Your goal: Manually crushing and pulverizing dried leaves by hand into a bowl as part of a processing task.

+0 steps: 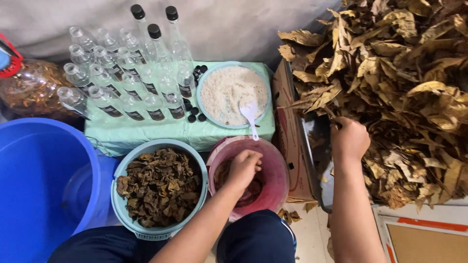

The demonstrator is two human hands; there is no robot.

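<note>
My left hand [243,167] reaches down into a pink bucket [275,165] that holds dark leaf pieces, its fingers closed on some of them. My right hand [349,139] is stretched out to the right, its fingers curled on a dry leaf at the edge of a large heap of dry brown leaves [399,83]. A light blue basket [158,187] full of crumpled dark leaves stands just left of the pink bucket.
A green-covered stand [131,131] carries several clear bottles [122,83], loose black caps [194,113] and a plate of white grains [229,92] with a white spoon [250,116]. A big blue tub [34,185] sits left. A cardboard box [291,136] borders the leaf heap.
</note>
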